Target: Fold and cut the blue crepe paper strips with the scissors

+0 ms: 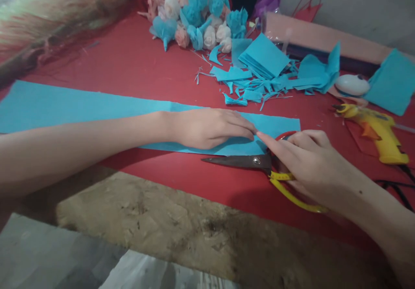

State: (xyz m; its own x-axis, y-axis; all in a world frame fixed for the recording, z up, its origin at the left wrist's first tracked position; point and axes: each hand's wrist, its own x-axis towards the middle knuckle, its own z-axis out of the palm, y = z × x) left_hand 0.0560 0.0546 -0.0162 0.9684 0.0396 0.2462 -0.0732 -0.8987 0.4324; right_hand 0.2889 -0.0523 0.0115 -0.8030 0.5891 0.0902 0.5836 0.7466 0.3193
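A long strip of blue paper (81, 103) lies across the red table. My left hand (214, 126) rests flat on it, palm down, with the fingers stretched toward the right end. In my right hand (308, 159) is a pair of scissors (236, 161) with dark blades and red and yellow handles. The blades are closed and point left along the strip's near edge. My right index finger reaches out to the left and meets the fingertips of my left hand on the paper. The other right fingers curl round the handles.
Blue paper scraps (256, 85) and a stack of blue squares (266, 55) lie beyond the strip. Paper flowers (194, 12) are heaped at the back. A yellow glue gun (376, 129) with a cord and a white oval object (352, 85) lie right. The red table (129, 59) ends nearby.
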